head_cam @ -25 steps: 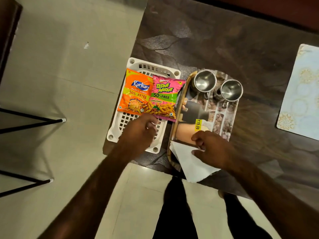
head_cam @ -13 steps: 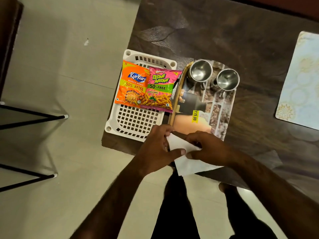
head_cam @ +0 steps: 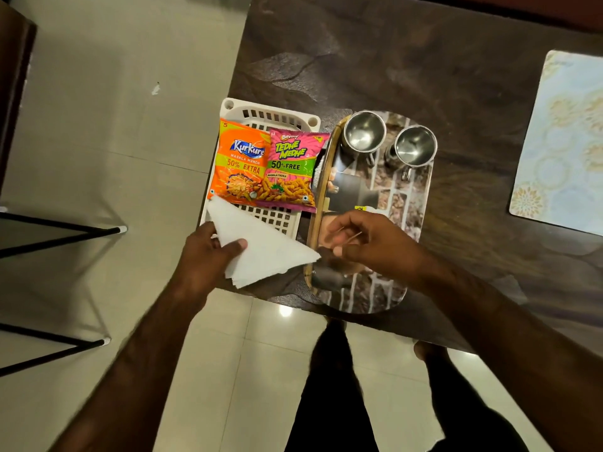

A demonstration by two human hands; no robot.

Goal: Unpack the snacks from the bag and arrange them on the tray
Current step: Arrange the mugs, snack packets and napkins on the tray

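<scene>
My left hand (head_cam: 208, 252) pinches a folded white paper stack (head_cam: 261, 247), thumb on top, fingers beneath; it hangs over the near edge of the white slotted tray (head_cam: 270, 114). My right hand (head_cam: 365, 243) hovers half-curled over the patterned serving tray (head_cam: 421, 203), and I cannot tell whether it grips anything. Two snack packets already lie side by side on the slotted tray: orange Kurkure (head_cam: 239, 164) and pink Tedhe Medhe (head_cam: 292, 172), edges overlapping. Two steel cups (head_cam: 388, 141) stand at the serving tray's far end. To place the paper well, I judge it best kept flat, lowered onto the bare lattice below the packets, then released without nudging them across the desk (head_cam: 424, 60).
</scene>
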